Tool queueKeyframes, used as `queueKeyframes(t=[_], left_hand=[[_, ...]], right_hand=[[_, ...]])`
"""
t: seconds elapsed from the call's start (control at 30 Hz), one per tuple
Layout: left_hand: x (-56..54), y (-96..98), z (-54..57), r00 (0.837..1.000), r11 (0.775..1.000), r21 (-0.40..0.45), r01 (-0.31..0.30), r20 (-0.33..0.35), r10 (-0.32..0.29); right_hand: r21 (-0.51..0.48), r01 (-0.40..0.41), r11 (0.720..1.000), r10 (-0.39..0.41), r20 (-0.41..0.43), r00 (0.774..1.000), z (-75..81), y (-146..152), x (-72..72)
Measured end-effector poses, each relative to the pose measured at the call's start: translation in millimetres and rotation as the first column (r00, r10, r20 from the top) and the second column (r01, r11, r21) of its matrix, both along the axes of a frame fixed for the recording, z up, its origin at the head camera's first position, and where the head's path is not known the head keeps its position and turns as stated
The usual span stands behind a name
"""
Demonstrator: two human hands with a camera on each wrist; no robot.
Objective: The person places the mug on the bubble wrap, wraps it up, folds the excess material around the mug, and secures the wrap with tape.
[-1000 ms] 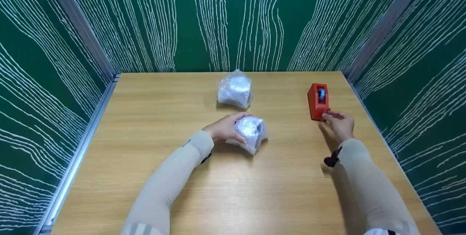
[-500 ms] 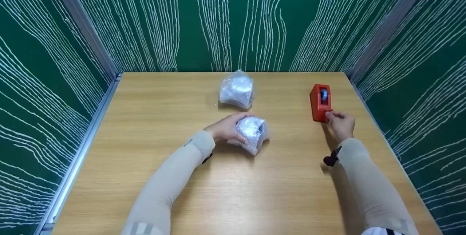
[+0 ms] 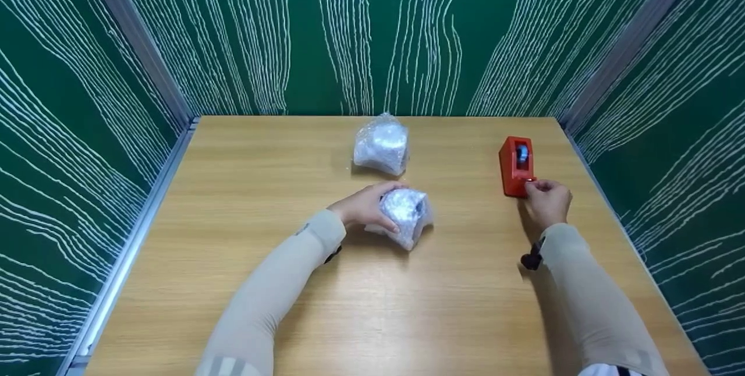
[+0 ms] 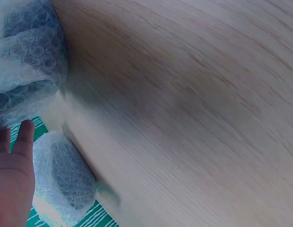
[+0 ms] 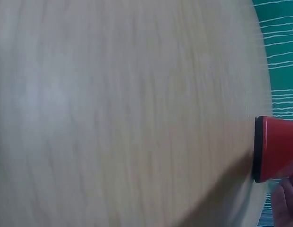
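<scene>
My left hand (image 3: 368,207) grips a bubble-wrapped bundle (image 3: 406,213) on the table from its left side, thumb in front and fingers behind. What is inside the bubble wrap is hidden. In the left wrist view the same bundle (image 4: 28,61) fills the upper left corner, with fingertips (image 4: 24,135) at its edge. At the right, my right hand (image 3: 548,200) is at the near end of a red tape dispenser (image 3: 507,169), thumb and fingers pinched together at its cutter, where the tape (image 3: 522,153) comes off; the strip itself hardly shows.
A second bubble-wrapped bundle (image 3: 381,146) stands behind the first, near the back edge of the wooden table (image 3: 262,155). Green panels (image 3: 326,38) with white wavy lines and grey posts (image 3: 139,44) enclose the table at the back and both sides.
The head view has shifted slightly, so everything appears a little farther right. Both hands keep their places; the right fingers have tucked in a little at the dispenser's cutter.
</scene>
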State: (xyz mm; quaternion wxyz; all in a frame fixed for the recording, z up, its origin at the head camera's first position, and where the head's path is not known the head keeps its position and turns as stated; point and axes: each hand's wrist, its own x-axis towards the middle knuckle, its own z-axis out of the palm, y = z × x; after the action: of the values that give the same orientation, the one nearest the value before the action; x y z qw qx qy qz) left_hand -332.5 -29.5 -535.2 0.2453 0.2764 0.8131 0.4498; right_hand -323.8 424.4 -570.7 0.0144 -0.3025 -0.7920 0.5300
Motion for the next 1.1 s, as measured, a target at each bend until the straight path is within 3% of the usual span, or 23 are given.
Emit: queueKeyframes(t=[0.5,0.73,1.1], left_hand=[[-2.3,-0.9,-2.8,1.0,1.0,-0.012,0.004,-0.01,-0.004],[-1.5,0.7,-4.4,1.0,0.999,0.048,0.005,0.029,-0.006],[2.4,-0.2,-0.6,0.997,0.997,0.073,-0.022,0.076,0.016]], right_hand=[[0.052,-0.054,0.997,0.053,0.023,0.998,-4.6,2,4.6],[0.192,-0.075,0.978,0.094,-0.089,0.992,8.1,-7,7.9],[0.075,-0.146,0.986,0.155,-0.135,0.979,36.6,-44,15.7]])
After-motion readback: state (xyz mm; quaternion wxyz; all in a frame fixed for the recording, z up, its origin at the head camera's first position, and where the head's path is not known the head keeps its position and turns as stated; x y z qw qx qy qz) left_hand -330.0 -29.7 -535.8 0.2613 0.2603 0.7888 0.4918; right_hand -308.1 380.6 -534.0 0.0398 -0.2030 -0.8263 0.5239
